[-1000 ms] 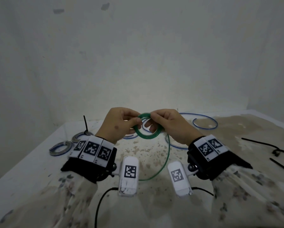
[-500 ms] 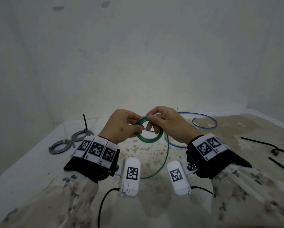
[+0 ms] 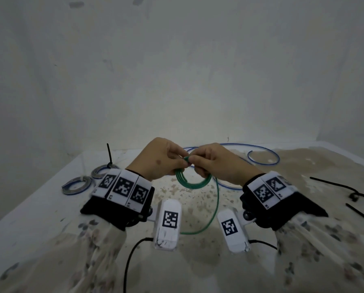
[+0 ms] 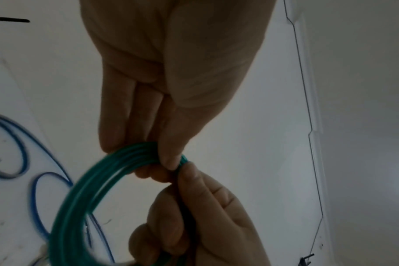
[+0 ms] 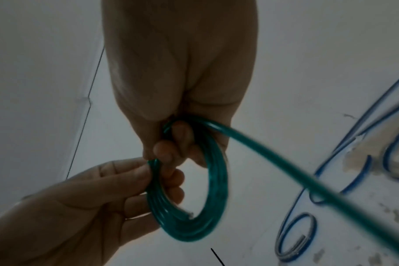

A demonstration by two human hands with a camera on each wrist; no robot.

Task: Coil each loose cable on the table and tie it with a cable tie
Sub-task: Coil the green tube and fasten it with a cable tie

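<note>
Both hands meet above the table (image 3: 35, 210), fingertips close together at the top of a green cable (image 3: 192, 183) wound into a small coil of several turns. The left hand (image 3: 160, 160) pinches the stacked turns between thumb and fingers; in the left wrist view the thumb lies across the bundle with the fingers behind it. The right hand (image 3: 219, 163) pinches the same coil just beside that grip, its fingers curled around the strands. The coil hangs below both grips, clear of the tabletop. One loose tail of the green cable leaves the coil on the right hand's side, drops in a curve and passes out of sight behind the left wrist camera housing.

A loose blue cable (image 3: 263, 157) lies in open loops on the table behind the hands. Two coiled cables (image 3: 79, 185) lie at the far left; the rear one carries an upright black cable tie (image 3: 109, 154), while the tie on the nearer one cannot be made out. Spare black cable ties (image 3: 333, 185) lie on the stained right part of the table, well apart from the hands.
</note>
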